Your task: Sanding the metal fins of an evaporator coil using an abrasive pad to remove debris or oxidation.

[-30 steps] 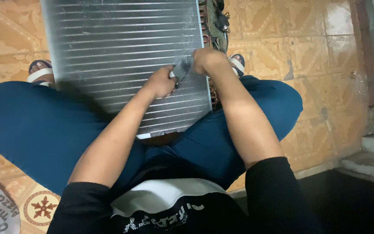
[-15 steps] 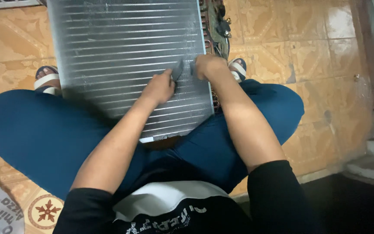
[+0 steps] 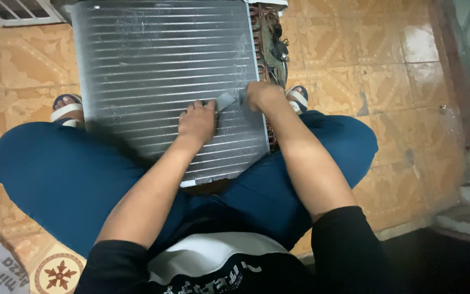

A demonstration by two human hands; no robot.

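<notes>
Centre of the frame: finned metal coil [image 3: 164, 71] propped between blue-trousered knees on the tiled floor [image 3: 354, 54]. Left hand [image 3: 197, 122] flat on the fins, fingers loosely spread. Right hand [image 3: 262, 93] curled around a small grey tool [image 3: 225, 100] (held against the fins).
</notes>
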